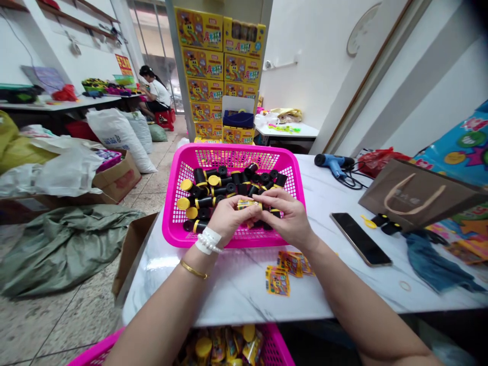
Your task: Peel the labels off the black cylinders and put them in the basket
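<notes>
Over the pink basket [233, 243], my left hand [224, 219] is closed around a small cup in a yellow printed wrapper [248, 204], held sideways. My right hand [287, 216] pinches the right end of the same cup; its fingertips are partly hidden. Black cups with yellow lids [183, 204] lie heaped in the basket, beneath and beyond both hands. Nearer me on the white table, several flat yellow printed wrappers [278, 281] lie below my right hand.
A phone [361, 239], a blue heat gun [335, 163] with its cable and a brown paper bag [412, 195] sit to the right. Below the table edge, another pink basket [280, 348] holds wrapped cups. Yellow boxes [204, 63] are stacked behind; a person [156, 91] sits far left.
</notes>
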Demonstrator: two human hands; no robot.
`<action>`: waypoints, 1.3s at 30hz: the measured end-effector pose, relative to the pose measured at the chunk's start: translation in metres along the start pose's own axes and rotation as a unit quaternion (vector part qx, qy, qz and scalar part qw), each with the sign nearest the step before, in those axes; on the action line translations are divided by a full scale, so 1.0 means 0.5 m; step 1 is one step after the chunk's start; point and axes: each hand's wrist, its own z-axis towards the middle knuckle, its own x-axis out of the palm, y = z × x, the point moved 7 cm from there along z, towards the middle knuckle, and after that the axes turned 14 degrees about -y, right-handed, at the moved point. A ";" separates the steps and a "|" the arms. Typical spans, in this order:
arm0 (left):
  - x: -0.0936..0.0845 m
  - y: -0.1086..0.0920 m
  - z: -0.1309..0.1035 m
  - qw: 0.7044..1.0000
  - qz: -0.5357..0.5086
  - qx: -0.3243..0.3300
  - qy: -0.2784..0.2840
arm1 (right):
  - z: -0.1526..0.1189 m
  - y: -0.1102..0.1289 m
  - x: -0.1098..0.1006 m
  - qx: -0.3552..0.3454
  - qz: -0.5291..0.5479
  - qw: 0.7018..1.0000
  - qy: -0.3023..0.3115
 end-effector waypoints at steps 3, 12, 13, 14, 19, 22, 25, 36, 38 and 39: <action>0.004 0.003 -0.003 0.999 0.000 -0.034 0.023 | -0.001 0.007 0.002 -0.025 -0.011 1.000 -0.005; -0.001 -0.025 -0.006 0.999 0.013 0.028 0.013 | -0.007 0.002 -0.009 -0.023 -0.006 0.998 -0.050; 0.001 -0.030 -0.008 0.999 0.021 0.047 0.008 | -0.008 -0.003 -0.010 -0.001 0.005 0.998 -0.061; 0.003 -0.033 -0.010 0.998 0.029 0.062 0.005 | -0.010 -0.010 -0.010 0.028 0.024 0.997 -0.071; 0.008 -0.044 -0.012 0.993 0.056 0.108 0.008 | -0.020 -0.050 0.009 0.178 0.155 0.968 -0.084; 0.011 -0.039 -0.011 0.993 0.064 0.094 0.023 | -0.020 -0.061 0.013 0.190 0.172 0.963 -0.084; 0.010 -0.029 -0.011 0.998 0.035 0.042 0.027 | -0.016 -0.059 0.003 0.138 0.142 0.975 -0.101; 0.018 -0.047 -0.018 0.989 0.067 0.120 0.045 | -0.033 -0.080 0.036 0.304 0.211 0.927 -0.052; 0.022 -0.039 -0.017 0.990 0.078 0.105 0.055 | -0.026 -0.086 0.029 0.306 0.213 0.926 -0.060; 0.021 -0.034 -0.015 0.991 0.078 0.095 0.054 | -0.021 -0.087 0.023 0.298 0.215 0.927 -0.070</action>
